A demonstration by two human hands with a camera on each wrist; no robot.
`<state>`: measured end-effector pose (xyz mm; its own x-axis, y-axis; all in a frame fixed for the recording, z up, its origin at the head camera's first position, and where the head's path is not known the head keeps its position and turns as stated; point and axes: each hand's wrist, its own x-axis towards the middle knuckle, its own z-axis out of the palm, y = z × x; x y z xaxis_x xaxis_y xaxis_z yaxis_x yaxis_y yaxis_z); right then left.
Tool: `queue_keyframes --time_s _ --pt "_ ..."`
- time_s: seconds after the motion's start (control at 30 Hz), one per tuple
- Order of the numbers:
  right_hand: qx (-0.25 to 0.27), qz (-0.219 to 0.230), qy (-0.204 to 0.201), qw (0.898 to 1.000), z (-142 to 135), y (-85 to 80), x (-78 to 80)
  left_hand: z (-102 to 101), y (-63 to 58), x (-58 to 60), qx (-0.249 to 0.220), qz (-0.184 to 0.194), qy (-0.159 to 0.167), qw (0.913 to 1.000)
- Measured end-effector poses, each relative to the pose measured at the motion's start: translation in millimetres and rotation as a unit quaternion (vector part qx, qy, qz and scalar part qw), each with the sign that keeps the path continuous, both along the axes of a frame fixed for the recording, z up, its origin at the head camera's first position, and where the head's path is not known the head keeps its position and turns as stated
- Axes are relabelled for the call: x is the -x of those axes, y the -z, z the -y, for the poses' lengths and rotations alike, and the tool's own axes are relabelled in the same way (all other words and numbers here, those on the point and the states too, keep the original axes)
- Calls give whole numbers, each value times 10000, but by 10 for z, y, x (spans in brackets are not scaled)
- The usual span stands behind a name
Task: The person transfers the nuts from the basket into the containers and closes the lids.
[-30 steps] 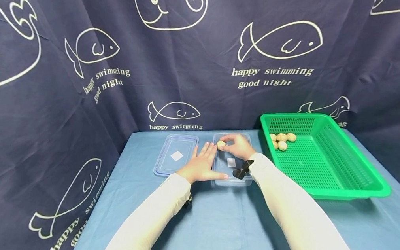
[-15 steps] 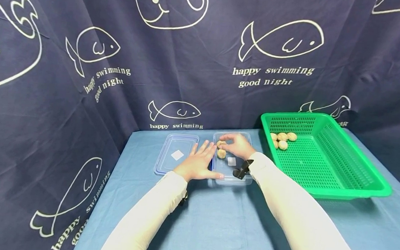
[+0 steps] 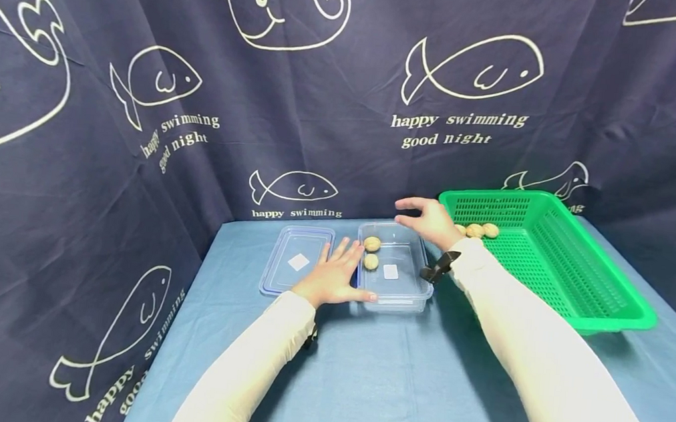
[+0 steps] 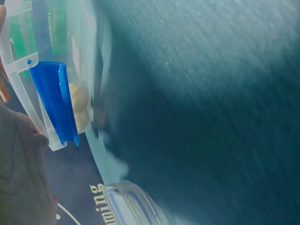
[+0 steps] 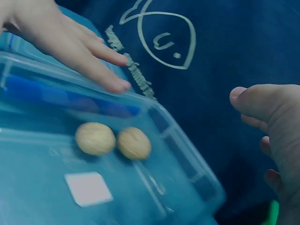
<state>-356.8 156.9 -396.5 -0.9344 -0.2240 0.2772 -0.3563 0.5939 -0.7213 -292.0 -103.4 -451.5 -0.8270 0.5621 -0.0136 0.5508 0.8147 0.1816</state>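
Backdrop (image 3: 350,71): "happy swimming good night" | clear box (image 3: 405,297): blank white label (image 3: 391,272)

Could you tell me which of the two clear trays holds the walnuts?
The clear container beside the green basket; two walnuts lie inside, while the lid holds none.

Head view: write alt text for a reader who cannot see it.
A person's left hand rests flat against the left side of a clear plastic container holding two walnuts, while the empty right hand hovers between it and a green basket with more walnuts. A clear lid lies left of the container on a blue tablecloth.
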Motion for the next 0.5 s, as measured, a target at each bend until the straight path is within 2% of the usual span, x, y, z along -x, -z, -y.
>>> queue_keyframes --time_s 0.23,0.37,0.5 --pt "126 -138 432 9989 -454 -47 47 -29 17 6 23 -51 14 10000" --pt "160 -118 693 9974 -744 -19 37 -41 28 0 -11 -74 49 10000" --pt "312 -81 773 9965 -995 23 1 -43 27 -6 -10 -70 52 10000"
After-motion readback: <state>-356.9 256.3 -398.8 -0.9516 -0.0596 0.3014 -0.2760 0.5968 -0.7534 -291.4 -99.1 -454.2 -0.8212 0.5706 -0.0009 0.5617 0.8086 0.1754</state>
